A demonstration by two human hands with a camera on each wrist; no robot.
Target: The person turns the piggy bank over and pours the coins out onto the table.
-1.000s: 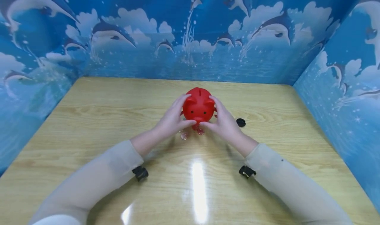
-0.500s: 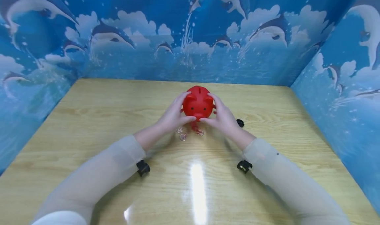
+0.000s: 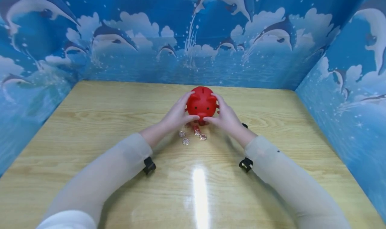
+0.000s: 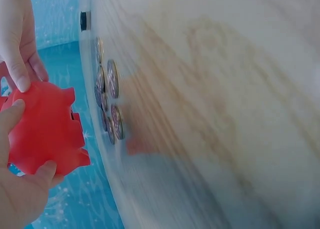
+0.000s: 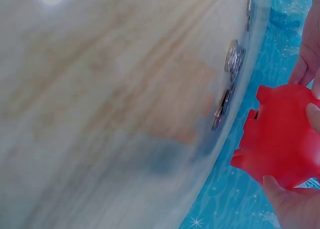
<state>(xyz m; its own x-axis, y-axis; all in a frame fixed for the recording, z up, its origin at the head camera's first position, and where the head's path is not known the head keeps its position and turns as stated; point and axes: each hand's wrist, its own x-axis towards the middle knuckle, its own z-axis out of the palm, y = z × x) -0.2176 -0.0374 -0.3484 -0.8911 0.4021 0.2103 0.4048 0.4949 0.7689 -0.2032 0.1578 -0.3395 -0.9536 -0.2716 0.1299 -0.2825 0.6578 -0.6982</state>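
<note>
A red piggy bank (image 3: 201, 105) faces me, its slot on top, gripped from both sides. My left hand (image 3: 177, 114) curls round one side and my right hand (image 3: 225, 115) round the other, thumbs low by the snout. Both wrist views show air between its feet and the table. A dark opening shows at its underside in the left wrist view. Below it lie several coins (image 3: 186, 141), some overlapping, also seen as flat discs (image 4: 113, 79) in the left wrist view. The back of the piggy bank is hidden.
A small black round piece (image 3: 245, 125) lies on the wooden table (image 3: 120, 105), partly covered by my right wrist. Blue dolphin-print cloth (image 3: 135, 64) stands along the table's back and sides. Black wrist cameras (image 3: 149, 165) hang under both sleeves.
In the head view the piggy bank has shifted slightly up and away from the coins, and more coins show beneath it. My right hand now covers more of the black piece.
</note>
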